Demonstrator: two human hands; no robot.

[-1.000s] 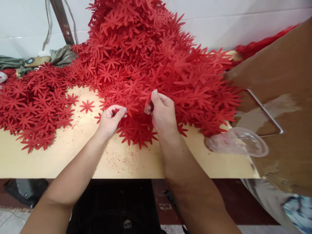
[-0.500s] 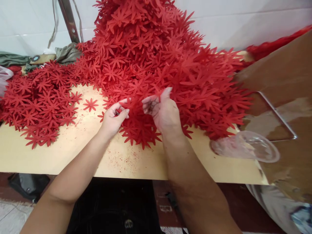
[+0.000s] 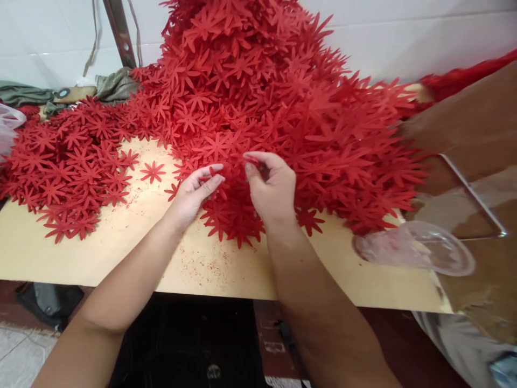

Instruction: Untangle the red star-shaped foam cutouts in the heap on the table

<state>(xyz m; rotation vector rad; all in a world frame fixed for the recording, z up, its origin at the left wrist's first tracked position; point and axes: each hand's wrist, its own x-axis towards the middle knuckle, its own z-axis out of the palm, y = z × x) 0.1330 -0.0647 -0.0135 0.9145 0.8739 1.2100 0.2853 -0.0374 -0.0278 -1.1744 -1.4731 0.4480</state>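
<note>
In front of a tall heap of red flower-shaped cutouts (image 3: 242,70), both hands work close together. My left hand (image 3: 195,195) is closed, thumb against fingers, with a bit of a red cutout showing between them. To its right, my right hand (image 3: 274,188) pinches another red cutout (image 3: 252,159) between thumb and fingertips; most of that piece blends into the heap behind. Beneath the hands, several cutouts (image 3: 238,226) spill toward the front of the table. A single cutout (image 3: 153,172) lies flat to the left of my left hand.
A lower pile of red cutouts (image 3: 68,161) covers the left of the pale tabletop (image 3: 133,242). On the right, a clear plastic cup (image 3: 412,248) lies on its side by a brown cardboard box (image 3: 464,140). Grey-green cloth (image 3: 117,86) sits at the back by a metal post (image 3: 119,32).
My right hand has turned over and closed its fingers on a red cutout, where before they were spread. My left hand has moved slightly right. The view has shifted a little.
</note>
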